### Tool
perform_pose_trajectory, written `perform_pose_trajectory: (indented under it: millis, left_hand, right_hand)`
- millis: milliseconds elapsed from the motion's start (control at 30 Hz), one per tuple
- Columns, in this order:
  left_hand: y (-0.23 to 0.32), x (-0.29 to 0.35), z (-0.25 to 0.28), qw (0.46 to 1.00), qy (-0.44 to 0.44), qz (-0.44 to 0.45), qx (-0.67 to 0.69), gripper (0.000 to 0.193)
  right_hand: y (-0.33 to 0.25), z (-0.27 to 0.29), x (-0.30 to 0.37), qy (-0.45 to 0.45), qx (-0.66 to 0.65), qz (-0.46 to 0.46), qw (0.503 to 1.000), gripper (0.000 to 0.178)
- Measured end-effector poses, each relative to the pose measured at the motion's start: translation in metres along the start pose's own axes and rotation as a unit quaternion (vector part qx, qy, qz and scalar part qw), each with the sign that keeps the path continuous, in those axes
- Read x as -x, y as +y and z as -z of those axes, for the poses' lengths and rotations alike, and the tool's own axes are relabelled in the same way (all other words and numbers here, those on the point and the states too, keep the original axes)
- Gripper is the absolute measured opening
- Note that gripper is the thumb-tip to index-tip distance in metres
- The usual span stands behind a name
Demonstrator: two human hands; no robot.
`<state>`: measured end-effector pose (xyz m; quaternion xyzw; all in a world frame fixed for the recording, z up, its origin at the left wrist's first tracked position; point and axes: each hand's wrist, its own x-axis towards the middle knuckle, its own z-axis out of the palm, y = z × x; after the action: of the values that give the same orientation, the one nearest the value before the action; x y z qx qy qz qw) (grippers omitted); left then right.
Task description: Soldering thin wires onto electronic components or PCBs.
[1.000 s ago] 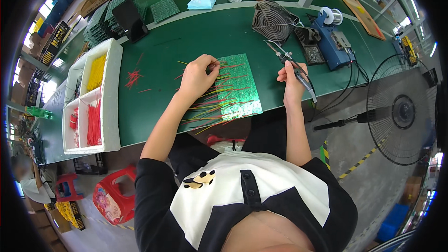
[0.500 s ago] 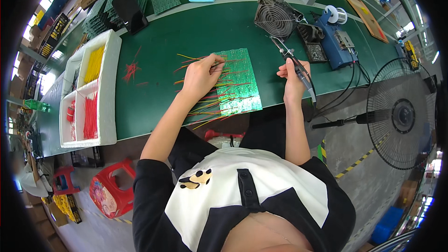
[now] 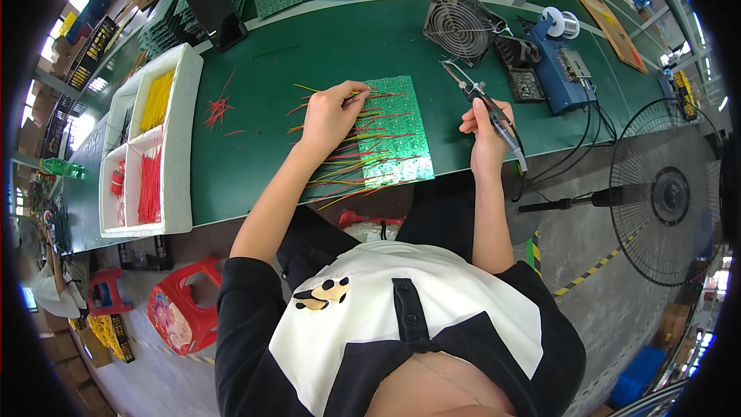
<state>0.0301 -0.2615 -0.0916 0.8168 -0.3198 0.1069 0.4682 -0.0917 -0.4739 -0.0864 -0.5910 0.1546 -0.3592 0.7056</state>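
A green circuit board panel (image 3: pixel 413 135) lies on the bench in front of me, with rows of red, yellow and dark wires (image 3: pixel 340 177) sticking out past its left side. Over the panel's upper left edge, my left hand (image 3: pixel 328 117) is closed in a pinch on a thin wire; the fingertips partly hide it. My right hand (image 3: pixel 486 139) grips a soldering iron (image 3: pixel 494 120) with a metal guide by its tip. That iron is held in the air to the right of the panel, its tip pointing away from me and apart from the board.
At left stands a white foam box (image 3: pixel 181 147) of yellow and red wires, beside loose red wire pieces (image 3: pixel 218 110). A small fan (image 3: pixel 461 27), an iron stand (image 3: pixel 525 81) and a blue solder feeder (image 3: pixel 552 66) with a wire spool are at far right. A floor fan (image 3: pixel 668 193) stands beyond.
The view has shifted slightly. My right hand has brought the iron's tip a little left, toward the panel. The left hand stays pinched at the panel's upper left edge.
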Motion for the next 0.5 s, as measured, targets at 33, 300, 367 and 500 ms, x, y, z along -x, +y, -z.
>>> perform_pose_trajectory:
  millis: [33, 300, 367, 500]
  left_hand:
    - [-0.0024, 0.0005, -0.0005, 1.0, 0.014, -0.006, 0.011, 0.012]
    - [0.0003, -0.0018, 0.0007, 1.0, 0.006, 0.007, 0.023, 0.013]
    - [0.0001, -0.0014, 0.0002, 1.0, -0.003, 0.007, 0.018, 0.013]
    - [-0.0011, -0.0019, -0.0003, 1.0, -0.022, 0.017, 0.0, 0.014]
  right_hand:
    - [0.0005, -0.0001, 0.0009, -0.001, 0.0, -0.001, 1.0, 0.018]
    - [0.0016, 0.0009, 0.0049, -0.029, 0.002, -0.01, 1.0, 0.018]
    - [0.0032, 0.002, 0.0046, -0.031, -0.003, -0.013, 0.999, 0.018]
    - [0.0027, -0.0002, 0.0053, -0.056, 0.015, -0.013, 0.998, 0.017]
